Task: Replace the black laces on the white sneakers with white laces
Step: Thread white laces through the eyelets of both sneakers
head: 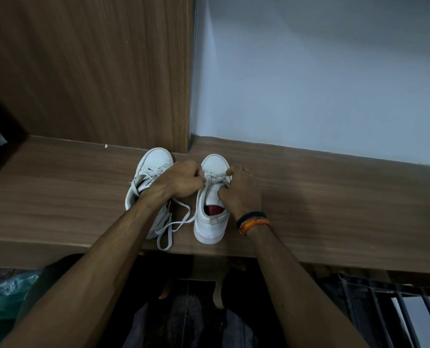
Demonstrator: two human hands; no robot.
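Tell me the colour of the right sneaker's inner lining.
Dark red, seen at the right sneaker's opening in the head view.

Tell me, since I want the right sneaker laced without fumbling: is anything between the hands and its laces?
Nothing visible. The left hand and right hand are both already at the white laces over the right sneaker, with fingers curled on them. The left sneaker sits beside it, under the left forearm.

This looks like a room in a home: a wood-grain laminate table (321,192) meets a matching tall wood-grain cabinet panel (95,71) and a plain pale painted wall (321,71), with worn white sneakers (212,197) on the table.
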